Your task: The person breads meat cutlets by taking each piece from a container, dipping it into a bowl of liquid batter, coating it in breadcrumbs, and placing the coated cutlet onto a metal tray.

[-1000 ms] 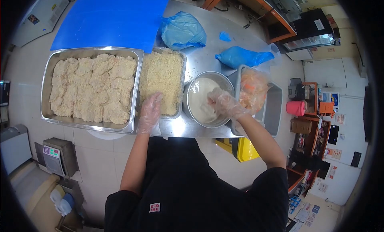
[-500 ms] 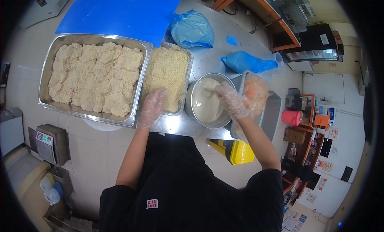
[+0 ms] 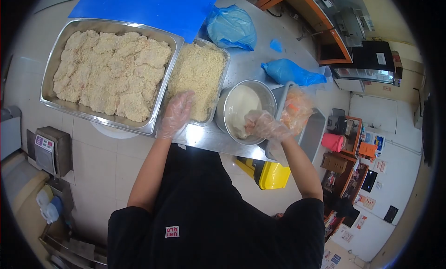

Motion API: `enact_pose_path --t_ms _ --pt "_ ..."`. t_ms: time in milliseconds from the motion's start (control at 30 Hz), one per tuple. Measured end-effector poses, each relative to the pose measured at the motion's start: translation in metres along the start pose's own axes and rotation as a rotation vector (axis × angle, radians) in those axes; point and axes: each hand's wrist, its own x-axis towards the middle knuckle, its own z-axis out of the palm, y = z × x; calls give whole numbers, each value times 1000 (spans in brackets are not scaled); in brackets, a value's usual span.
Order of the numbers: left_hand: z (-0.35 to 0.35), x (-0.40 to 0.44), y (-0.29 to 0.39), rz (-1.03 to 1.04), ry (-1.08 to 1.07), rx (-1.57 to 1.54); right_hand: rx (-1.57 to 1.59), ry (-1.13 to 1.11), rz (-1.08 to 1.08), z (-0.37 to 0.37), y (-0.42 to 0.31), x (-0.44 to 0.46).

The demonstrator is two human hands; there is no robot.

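My right hand [image 3: 264, 125], in a clear plastic glove, is inside the near right part of a round metal pot [image 3: 274, 99] of pale, creamy batter [image 3: 246, 101]. Its fingers are closed on a batter-coated piece of meat [image 3: 240, 127], partly sunk in the batter. My left hand [image 3: 177, 113], gloved too, lies at the near left corner of a tray of bread crumbs [image 3: 197, 78]. Its fingers are stretched out over the crumbs, holding nothing. To the left, a large metal tray [image 3: 49, 78] is filled with breaded cutlets [image 3: 111, 69].
A grey bin [image 3: 310, 134] holding a clear bag with orange contents [image 3: 296, 109] stands right of the pot. Blue plastic bags [image 3: 231, 27] and a blue board [image 3: 144, 9] lie farther back. A yellow bin [image 3: 274, 175] stands below the table edge.
My right hand has moved nearer to me inside the pot, taking the coated piece toward the near wall. My left hand stays by the crumbs. The camera view has shifted slightly.
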Motion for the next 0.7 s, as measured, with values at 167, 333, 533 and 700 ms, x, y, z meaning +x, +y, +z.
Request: enact_pose_path --t_ms 167,333,533,700 --pt "0 -1 1 5 6 1 -360 303 -9 30 51 66" --pt "1 -1 -1 13 21 -9 -403 749 -246 65 96 101" --pt "1 -2 -4 19 27 -35 -382 669 -60 30 65 69" --pt "1 -2 1 17 15 24 -429 636 -158 -12 -3 -5"
